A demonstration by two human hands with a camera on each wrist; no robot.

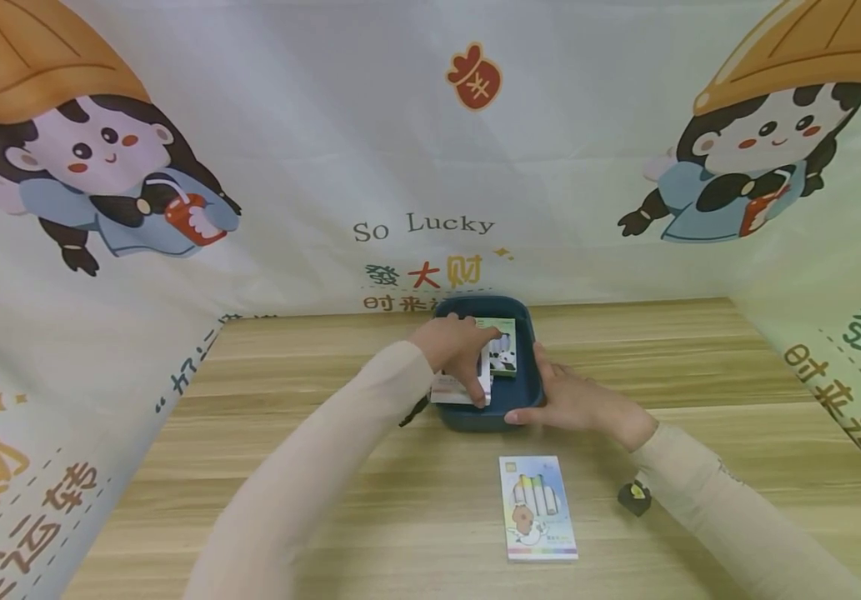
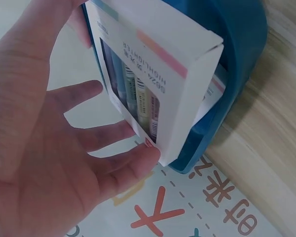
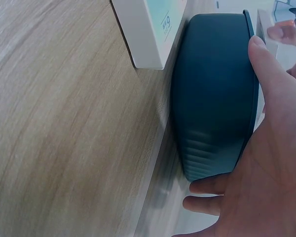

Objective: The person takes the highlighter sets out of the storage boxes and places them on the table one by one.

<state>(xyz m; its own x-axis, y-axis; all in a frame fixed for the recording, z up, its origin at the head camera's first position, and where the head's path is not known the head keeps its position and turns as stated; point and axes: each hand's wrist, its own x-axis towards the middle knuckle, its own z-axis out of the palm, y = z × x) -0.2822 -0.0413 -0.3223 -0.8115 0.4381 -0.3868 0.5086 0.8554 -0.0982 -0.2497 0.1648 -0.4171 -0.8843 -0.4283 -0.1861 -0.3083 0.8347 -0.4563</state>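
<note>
A dark blue plastic bin stands near the back of the table. My left hand reaches into it and grips a white highlighter box by its edges, with pens showing through the window. The box tilts above the bin's inside. Beside it in the bin lies a green box with a panda picture. Part of another white box shows beneath the held one in the left wrist view. My right hand holds the bin's near right corner, thumb at the rim and fingers along the outer side.
A pale box of colored pens with cartoon animals lies flat on the wood-grain table, in front of the bin. Printed white cloth hangs close behind the bin and along both sides.
</note>
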